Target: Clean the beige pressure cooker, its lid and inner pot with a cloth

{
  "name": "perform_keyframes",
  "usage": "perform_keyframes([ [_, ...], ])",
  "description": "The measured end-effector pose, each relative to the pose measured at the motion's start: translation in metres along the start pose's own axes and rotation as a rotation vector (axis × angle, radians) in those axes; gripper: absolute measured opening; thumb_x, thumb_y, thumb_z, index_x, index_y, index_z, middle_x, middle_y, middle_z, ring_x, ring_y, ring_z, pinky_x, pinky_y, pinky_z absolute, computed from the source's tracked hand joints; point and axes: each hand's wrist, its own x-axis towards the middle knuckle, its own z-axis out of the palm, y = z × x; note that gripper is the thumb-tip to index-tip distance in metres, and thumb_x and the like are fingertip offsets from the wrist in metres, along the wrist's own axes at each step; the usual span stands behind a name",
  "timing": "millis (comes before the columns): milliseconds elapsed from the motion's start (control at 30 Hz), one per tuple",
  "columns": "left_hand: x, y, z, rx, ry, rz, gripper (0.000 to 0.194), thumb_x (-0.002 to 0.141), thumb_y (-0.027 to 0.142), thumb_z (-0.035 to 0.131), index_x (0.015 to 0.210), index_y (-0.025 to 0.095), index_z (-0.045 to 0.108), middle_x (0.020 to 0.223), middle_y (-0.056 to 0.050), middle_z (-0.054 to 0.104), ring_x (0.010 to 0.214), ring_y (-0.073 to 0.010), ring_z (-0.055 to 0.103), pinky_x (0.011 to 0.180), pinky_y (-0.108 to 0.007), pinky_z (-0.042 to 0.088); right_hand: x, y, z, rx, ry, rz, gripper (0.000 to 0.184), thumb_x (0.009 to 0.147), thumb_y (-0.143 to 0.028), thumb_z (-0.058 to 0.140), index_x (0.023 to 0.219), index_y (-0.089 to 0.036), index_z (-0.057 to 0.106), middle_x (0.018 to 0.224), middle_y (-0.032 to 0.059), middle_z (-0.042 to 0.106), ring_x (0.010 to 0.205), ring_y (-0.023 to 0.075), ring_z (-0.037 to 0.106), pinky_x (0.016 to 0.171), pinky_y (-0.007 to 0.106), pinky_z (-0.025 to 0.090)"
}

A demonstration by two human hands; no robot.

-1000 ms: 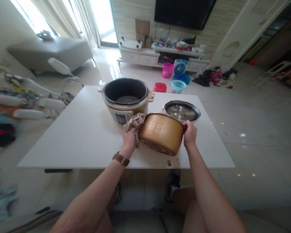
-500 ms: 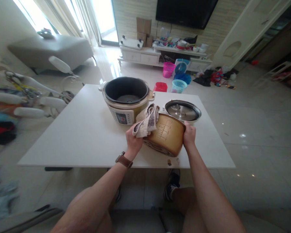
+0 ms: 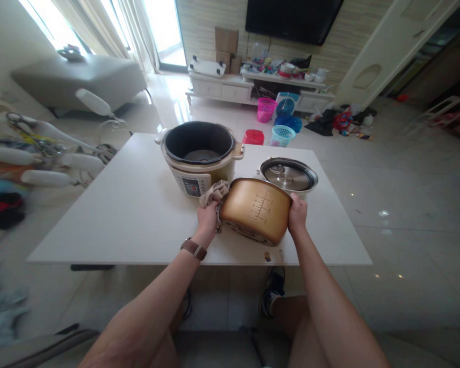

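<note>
A gold-coloured inner pot [image 3: 255,209] with level marks on its side is held tilted above the near part of the table, its base partly showing. My right hand [image 3: 298,212] is closed on its right rim. At the pot's left side, my left hand [image 3: 207,217] is closed on a crumpled patterned cloth [image 3: 215,193], which touches the pot wall. Behind stands the electric pressure cooker body [image 3: 193,174], uncovered, with a dark interior. Its lid [image 3: 289,175] lies upside down on the right, metal inside facing up.
The white table [image 3: 111,214] carries everything; two tiny objects [image 3: 267,256] lie at its near edge. A white metal-framed item with padded arms [image 3: 94,102] stands left. Beyond are a red stool [image 3: 253,137], a light blue basket [image 3: 282,135] and a pink basket [image 3: 266,110].
My left hand and the cloth have moved slightly left and down across the pot's side, uncovering more of its gold wall. My right hand keeps its hold on the rim.
</note>
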Motion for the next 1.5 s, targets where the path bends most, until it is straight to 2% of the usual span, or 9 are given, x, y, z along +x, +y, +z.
perform_keyframes([
  [100, -0.006, 0.007, 0.001, 0.041, -0.027, 0.231, 0.035, 0.069, 0.029, 0.08, 0.102, 0.017, 0.08, 0.113, -0.009, 0.082, 0.114, -0.0278, 0.074, 0.106, -0.04, 0.055, 0.001, 0.004, 0.003, -0.017, 0.006, 0.003, 0.047, 0.088, -0.059, 0.049, 0.057, -0.029, 0.03, 0.054, -0.0056, 0.029, 0.056, 0.0125, 0.027, 0.051, 0.031, 0.021],
  [233, -0.018, 0.02, -0.001, 0.134, -0.084, 0.514, 0.028, 0.075, 0.032, 0.077, 0.099, 0.019, 0.081, 0.107, -0.008, 0.082, 0.104, -0.026, 0.075, 0.099, -0.037, 0.058, 0.003, 0.013, 0.004, -0.046, -0.005, -0.005, 0.05, 0.091, -0.064, 0.046, 0.059, -0.029, 0.03, 0.054, -0.0062, 0.028, 0.057, 0.0127, 0.027, 0.053, 0.032, 0.021],
  [300, -0.024, 0.024, -0.003, 0.187, -0.099, 0.611, 0.023, 0.077, 0.033, 0.076, 0.094, 0.018, 0.081, 0.099, -0.007, 0.082, 0.095, -0.025, 0.074, 0.094, -0.036, 0.058, 0.005, 0.016, 0.002, -0.053, -0.009, -0.022, 0.05, 0.092, -0.064, 0.048, 0.061, -0.028, 0.034, 0.055, -0.0067, 0.031, 0.059, 0.013, 0.03, 0.055, 0.031, 0.023],
  [400, -0.031, 0.026, -0.005, 0.261, -0.124, 0.692, 0.018, 0.079, 0.031, 0.071, 0.087, 0.017, 0.079, 0.089, -0.007, 0.08, 0.083, -0.0231, 0.072, 0.085, -0.035, 0.058, 0.007, 0.013, 0.0, -0.009, 0.0, -0.103, 0.045, 0.09, -0.062, 0.052, 0.066, -0.025, 0.047, 0.061, -0.0051, 0.045, 0.065, 0.0145, 0.04, 0.061, 0.03, 0.03],
  [533, -0.036, 0.024, -0.006, 0.312, -0.199, 0.738, 0.022, 0.081, 0.026, 0.065, 0.094, 0.017, 0.08, 0.092, -0.007, 0.08, 0.084, -0.0236, 0.073, 0.083, -0.034, 0.058, 0.007, 0.001, -0.001, 0.111, 0.004, -0.185, 0.043, 0.089, -0.061, 0.053, 0.071, -0.022, 0.057, 0.071, -0.0012, 0.059, 0.072, 0.0163, 0.051, 0.069, 0.03, 0.039],
  [733, -0.041, 0.024, -0.004, 0.342, -0.235, 0.78, 0.031, 0.081, 0.024, 0.063, 0.105, 0.018, 0.081, 0.097, -0.008, 0.081, 0.101, -0.0276, 0.075, 0.094, -0.037, 0.058, 0.004, -0.003, 0.001, 0.079, 0.017, -0.101, 0.053, 0.084, -0.068, 0.059, 0.059, -0.027, 0.038, 0.057, -0.0068, 0.033, 0.06, 0.0125, 0.032, 0.057, 0.03, 0.025],
  [1133, -0.038, 0.027, -0.004, 0.347, -0.243, 0.817, 0.036, 0.082, 0.025, 0.063, 0.112, 0.018, 0.083, 0.111, -0.011, 0.082, 0.106, -0.0276, 0.076, 0.102, -0.039, 0.057, 0.0, -0.002, 0.004, 0.053, 0.01, -0.072, 0.047, 0.084, -0.067, 0.051, 0.061, -0.029, 0.036, 0.059, -0.0056, 0.031, 0.063, 0.0144, 0.031, 0.056, 0.031, 0.024],
  [1367, -0.037, 0.027, -0.004, 0.331, -0.266, 0.857, 0.037, 0.084, 0.02, 0.06, 0.113, 0.018, 0.082, 0.111, -0.01, 0.082, 0.105, -0.0264, 0.076, 0.099, -0.037, 0.057, -0.002, -0.005, 0.004, 0.038, 0.026, -0.06, 0.047, 0.084, -0.066, 0.051, 0.061, -0.03, 0.034, 0.058, -0.0055, 0.03, 0.061, 0.014, 0.03, 0.054, 0.031, 0.022],
  [1500, -0.038, 0.03, -0.003, 0.308, -0.243, 0.782, 0.03, 0.082, 0.021, 0.062, 0.105, 0.018, 0.081, 0.104, -0.009, 0.082, 0.099, -0.0264, 0.076, 0.093, -0.035, 0.058, -0.003, -0.005, 0.005, 0.043, 0.028, -0.059, 0.047, 0.085, -0.064, 0.051, 0.059, -0.029, 0.034, 0.056, -0.005, 0.03, 0.061, 0.014, 0.031, 0.053, 0.031, 0.022],
])
